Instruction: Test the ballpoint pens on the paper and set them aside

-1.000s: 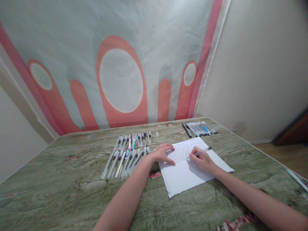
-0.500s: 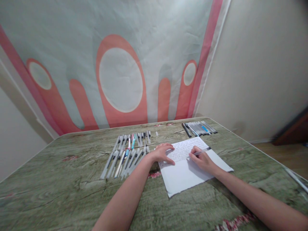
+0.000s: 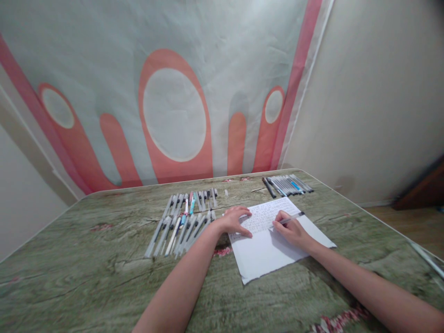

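A white sheet of paper [image 3: 263, 259] lies on the table, its upper part covered in rows of small handwriting and its lower part blank. My left hand [image 3: 236, 221] rests on the sheet's left edge, thumb and fingers spread, holding nothing. Over the middle of the sheet, my right hand [image 3: 290, 230] is closed around a clear pen [image 3: 294, 217] with a black end pointing up to the right. The pen's tip is at the paper near the lowest written line, too small to make out clearly.
Two rows of pens [image 3: 170, 237] lie left of the paper. Behind the sheet, at the back right, is another group of pens [image 3: 287, 185]. The wood-patterned table [image 3: 86, 268] meets a patterned cloth [image 3: 222, 138] at its far edge.
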The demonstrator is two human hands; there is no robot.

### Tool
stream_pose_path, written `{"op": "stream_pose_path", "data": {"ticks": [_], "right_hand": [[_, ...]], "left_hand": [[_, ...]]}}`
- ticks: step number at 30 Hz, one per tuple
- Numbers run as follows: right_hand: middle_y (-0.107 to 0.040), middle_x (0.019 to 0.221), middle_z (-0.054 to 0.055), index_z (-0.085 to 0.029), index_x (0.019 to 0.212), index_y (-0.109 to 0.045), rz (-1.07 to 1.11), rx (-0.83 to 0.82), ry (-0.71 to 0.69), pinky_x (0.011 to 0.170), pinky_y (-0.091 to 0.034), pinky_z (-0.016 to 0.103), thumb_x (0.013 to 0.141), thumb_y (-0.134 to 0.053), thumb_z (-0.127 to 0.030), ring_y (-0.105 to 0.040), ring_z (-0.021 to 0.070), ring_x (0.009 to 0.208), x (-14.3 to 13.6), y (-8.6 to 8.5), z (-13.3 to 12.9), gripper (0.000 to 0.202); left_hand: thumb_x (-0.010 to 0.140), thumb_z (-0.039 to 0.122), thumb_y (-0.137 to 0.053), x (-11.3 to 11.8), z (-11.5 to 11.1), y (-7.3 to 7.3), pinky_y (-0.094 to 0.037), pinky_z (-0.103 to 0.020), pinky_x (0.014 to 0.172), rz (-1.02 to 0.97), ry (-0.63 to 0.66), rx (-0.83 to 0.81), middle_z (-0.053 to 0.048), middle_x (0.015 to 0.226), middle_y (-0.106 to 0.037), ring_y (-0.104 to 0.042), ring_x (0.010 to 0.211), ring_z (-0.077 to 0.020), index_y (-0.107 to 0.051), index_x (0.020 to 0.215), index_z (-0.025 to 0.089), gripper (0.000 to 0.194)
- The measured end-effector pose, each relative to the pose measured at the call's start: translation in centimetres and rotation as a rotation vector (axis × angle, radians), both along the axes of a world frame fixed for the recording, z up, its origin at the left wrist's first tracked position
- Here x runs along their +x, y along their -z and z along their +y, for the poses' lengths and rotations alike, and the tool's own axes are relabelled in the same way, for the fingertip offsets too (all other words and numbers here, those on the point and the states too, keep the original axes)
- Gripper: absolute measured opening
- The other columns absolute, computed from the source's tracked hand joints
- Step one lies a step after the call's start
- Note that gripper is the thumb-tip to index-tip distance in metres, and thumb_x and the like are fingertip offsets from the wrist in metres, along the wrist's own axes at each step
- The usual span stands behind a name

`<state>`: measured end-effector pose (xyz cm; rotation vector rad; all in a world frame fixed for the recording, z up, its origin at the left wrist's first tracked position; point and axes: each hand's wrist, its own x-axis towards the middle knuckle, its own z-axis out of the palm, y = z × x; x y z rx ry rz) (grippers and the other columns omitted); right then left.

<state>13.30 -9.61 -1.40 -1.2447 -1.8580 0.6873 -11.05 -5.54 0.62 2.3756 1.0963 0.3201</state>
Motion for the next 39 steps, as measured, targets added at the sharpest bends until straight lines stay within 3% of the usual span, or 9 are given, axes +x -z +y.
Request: {"op": "stream_pose_path", "data": {"ticks": [14,19,25,31,35,37,39], "right_hand": [[-0.048,0.055,-0.003,-0.02,0.061,-0.046,0.027,-0.051,0.071,0.051,-0.032,0.024,0.073,-0.049,-0.031,-0.043,0.0115,0.052,0.3,0.3,0.3,0.016],[-0.05,0.055,-0.003,-0.019,0.066,-0.047,0.171,-0.187,0.074,0.051,-0.035,0.024,0.074,-0.049,-0.04,-0.045,0.0109,0.051,-0.1,0.1,1.0,0.023],[-0.053,0.061,-0.003,-0.02,0.077,-0.049,0.467,-0.436,0.032,0.045,-0.036,0.02,0.068,-0.058,-0.043,-0.049,0.0098,0.051,-3.6,-0.9,5.5,0.026],[-0.063,0.073,0.003,-0.02,0.078,-0.056,0.61,-0.407,0.104,0.046,-0.041,0.021,0.071,-0.053,-0.044,-0.057,0.0122,0.059,-8.8,-0.5,11.4,0.026],[-0.064,0.071,0.004,-0.019,0.079,-0.058,0.6,-0.335,0.106,0.049,-0.043,0.023,0.074,-0.047,-0.044,-0.057,0.0132,0.059,-9.8,0.8,12.7,0.028],[-0.063,0.069,0.003,-0.019,0.079,-0.058,0.59,-0.306,0.093,0.051,-0.044,0.024,0.075,-0.046,-0.044,-0.058,0.0137,0.059,-9.7,1.4,12.6,0.028],[-0.063,0.069,0.003,-0.02,0.08,-0.058,0.592,-0.289,0.075,0.053,-0.044,0.025,0.076,-0.044,-0.044,-0.058,0.0141,0.06,-9.4,1.7,12.5,0.028]], "left_hand": [[0.048,0.058,-0.068,0.0,0.0,0.0,-0.019,-0.036,0.1,-0.004,-0.007,-0.012,-0.002,0.127,-0.042,-0.031,0.119,-0.0252,-0.049,0.115,0.029,0.075],[0.044,0.059,-0.068,-0.1,-0.2,0.1,-0.02,-0.036,0.1,-0.006,-0.017,-0.001,-0.002,0.126,-0.042,-0.032,0.118,-0.0257,-0.05,0.114,0.03,0.078],[0.045,0.058,-0.069,0.0,-0.6,-0.5,-0.02,-0.038,0.099,0.01,-0.022,-0.002,-0.002,0.126,-0.042,-0.032,0.119,-0.0266,-0.05,0.114,0.031,0.077],[0.049,0.057,-0.067,0.4,-1.0,-0.4,-0.025,-0.038,0.097,0.006,0.021,0.052,-0.003,0.124,-0.045,-0.037,0.115,-0.0272,-0.053,0.112,0.029,0.07],[0.061,0.05,-0.063,0.3,-0.2,-0.5,-0.035,-0.032,0.09,-0.03,0.06,0.048,-0.004,0.114,-0.054,-0.049,0.103,-0.0221,-0.057,0.108,0.024,0.054],[0.067,0.042,-0.059,-0.3,0.9,-0.6,-0.04,-0.027,0.083,-0.026,-0.038,0.041,-0.004,0.108,-0.058,-0.054,0.093,-0.018,-0.058,0.107,0.022,0.045],[0.07,0.032,-0.057,-1.2,2.5,-0.8,-0.041,-0.025,0.079,0.046,-0.257,0.079,-0.004,0.101,-0.062,-0.056,0.089,-0.0167,-0.06,0.103,0.019,0.036]]}}
